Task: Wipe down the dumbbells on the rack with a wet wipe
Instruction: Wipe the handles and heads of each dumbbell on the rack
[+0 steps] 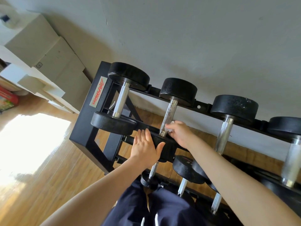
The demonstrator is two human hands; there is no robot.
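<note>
Second dumbbell (pixel 169 115) on top tier of black rack (pixel 84 121). Right hand (pixel 180 134): grip closed on white wet wipe (pixel 169 128), against chrome handle's near end. Left hand (pixel 145 149): fingers straight, flat on near weight head.

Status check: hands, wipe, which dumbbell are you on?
Left hand flat on second dumbbell's near head. Right hand pinching wet wipe against its chrome handle. Nothing blocking.
</note>
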